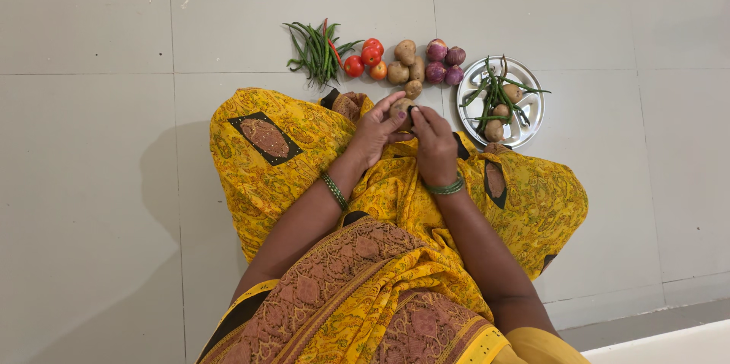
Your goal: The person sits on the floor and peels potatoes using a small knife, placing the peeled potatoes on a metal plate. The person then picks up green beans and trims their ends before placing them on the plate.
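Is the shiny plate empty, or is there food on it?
Not empty. The plate lies flat on the floor with green beans and a few potatoes on it.

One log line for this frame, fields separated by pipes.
left hand holds potato | right hand on potato | floor: chillies, tomatoes, potatoes, onions | plate: beans, potatoes
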